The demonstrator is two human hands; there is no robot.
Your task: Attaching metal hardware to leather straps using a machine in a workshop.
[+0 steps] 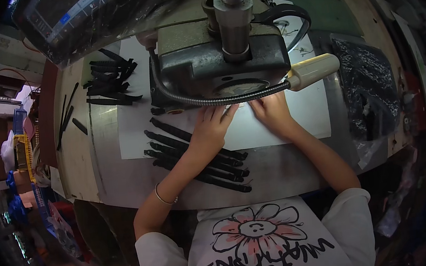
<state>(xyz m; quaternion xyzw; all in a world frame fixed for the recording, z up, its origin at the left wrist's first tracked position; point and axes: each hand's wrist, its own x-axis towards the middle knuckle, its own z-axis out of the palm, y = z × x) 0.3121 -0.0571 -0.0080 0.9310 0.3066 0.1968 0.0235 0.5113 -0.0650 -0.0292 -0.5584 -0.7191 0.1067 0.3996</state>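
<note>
Grey metal counter [280, 170] carries our sewing machine [223, 63]. On its white sheet [311, 116], our left hand [211, 128] and right hand [273, 113] lie flat, gripping nothing, seemingly feeding a small piece, hardly visible, under the head. Black straps [195, 158] wait beside our left wrist; next calls for steady guiding.

Workshop, garment or strap-sewing floor: industrial sewing machine [223, 58] on a worn metal-topped bench [290, 169], piles of black straps [110, 84], gooseneck lamp [313, 70], stock bins alongside [23, 149].
</note>
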